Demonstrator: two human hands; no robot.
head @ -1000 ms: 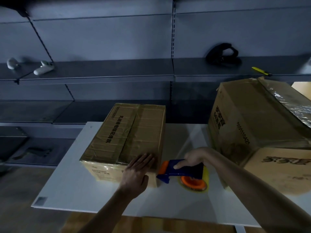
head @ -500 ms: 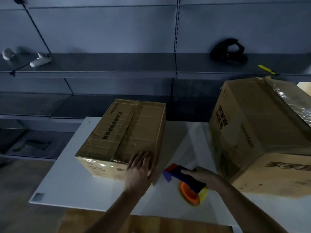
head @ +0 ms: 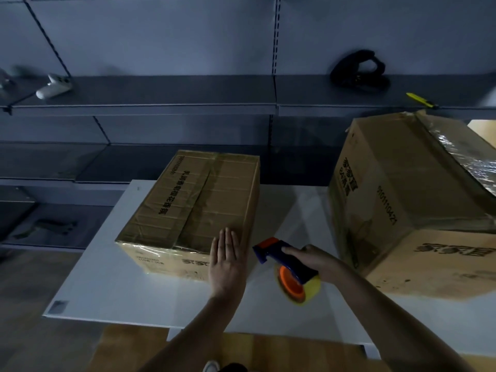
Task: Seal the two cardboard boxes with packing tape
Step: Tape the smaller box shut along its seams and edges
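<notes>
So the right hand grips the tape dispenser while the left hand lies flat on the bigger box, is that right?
Not quite: the head view shows the left hand flat on the smaller box, not the bigger box. The right hand does grip the tape dispenser.

A white controller is lying upper left on a grey shelf; a black object and a yellow cutter are sitting upper right.

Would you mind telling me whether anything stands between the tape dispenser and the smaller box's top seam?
Only the left hand: it lies flat on the near right corner of the smaller box, between the tape dispenser in the right hand and the seam. Nothing else visible intervenes.
</notes>
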